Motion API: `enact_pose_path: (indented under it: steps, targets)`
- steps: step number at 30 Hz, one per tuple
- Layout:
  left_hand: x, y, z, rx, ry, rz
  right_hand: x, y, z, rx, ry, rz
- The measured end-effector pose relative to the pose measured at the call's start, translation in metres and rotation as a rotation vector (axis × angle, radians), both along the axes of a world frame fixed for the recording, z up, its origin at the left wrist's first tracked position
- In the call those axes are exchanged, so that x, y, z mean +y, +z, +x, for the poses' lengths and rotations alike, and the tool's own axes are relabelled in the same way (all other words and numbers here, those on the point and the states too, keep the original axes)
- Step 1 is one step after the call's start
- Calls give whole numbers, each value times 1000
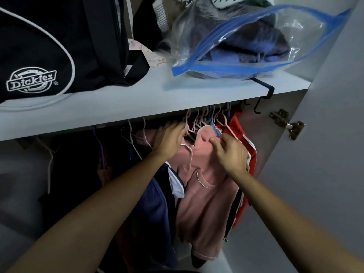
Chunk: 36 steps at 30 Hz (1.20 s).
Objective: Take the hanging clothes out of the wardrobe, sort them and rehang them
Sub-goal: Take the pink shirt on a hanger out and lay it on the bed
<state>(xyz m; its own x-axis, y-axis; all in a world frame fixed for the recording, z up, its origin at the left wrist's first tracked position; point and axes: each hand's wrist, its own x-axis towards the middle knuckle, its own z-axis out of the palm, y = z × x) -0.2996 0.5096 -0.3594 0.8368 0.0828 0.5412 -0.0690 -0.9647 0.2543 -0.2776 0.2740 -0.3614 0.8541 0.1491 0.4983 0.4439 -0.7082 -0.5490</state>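
Two hands of mine reach up under the wardrobe shelf (pixel 157 103) in the head view, both at work among the hanging clothes. My left hand (pixel 169 139), near the centre, has its fingers curled up among the white hangers (pixel 197 123) at the rail; I cannot tell for sure whether it grasps one or only pushes against them. My right hand (pixel 229 152), just toward 3 o'clock of the left, pinches the upper edge of the pink shirt (pixel 206 203), thumb and fingertips bunched on the cloth near its collar. That pink shirt hangs down toward 6 o'clock between my forearms. Touching it on the 9 o'clock side is a navy garment (pixel 155 209) with a white inner patch; on the 3 o'clock side is a red garment (pixel 239 131) with a white stripe. Farther toward 9 o'clock, dark clothes hang in shadow beside a purple hanger (pixel 101 146).

On the shelf above, at 10 o'clock, stands a black Dickies bag (pixel 49 46). At 1 o'clock lies a clear zip bag (pixel 246 42) with a blue seal, holding folded blue cloth. A black hook (pixel 265 91) clips over the shelf edge, and a metal hinge (pixel 289 123) sits on the door at 3 o'clock.
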Motion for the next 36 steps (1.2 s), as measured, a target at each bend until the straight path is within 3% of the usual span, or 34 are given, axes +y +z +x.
enact_pose_path:
  steps: [14,18,29,36]
  targets:
    - [-75,40,-44,63,-183,162,-149,15,-69,71,-152,70]
    - [-121,50,-60,46,-249,77,-195,27,-94,108,-137,45]
    - [-209,43,-120,-21,-418,134,-285,38,-194,312,21,203]
    - [-268,50,-150,-41,-618,134,-340,42,-268,358,54,109]
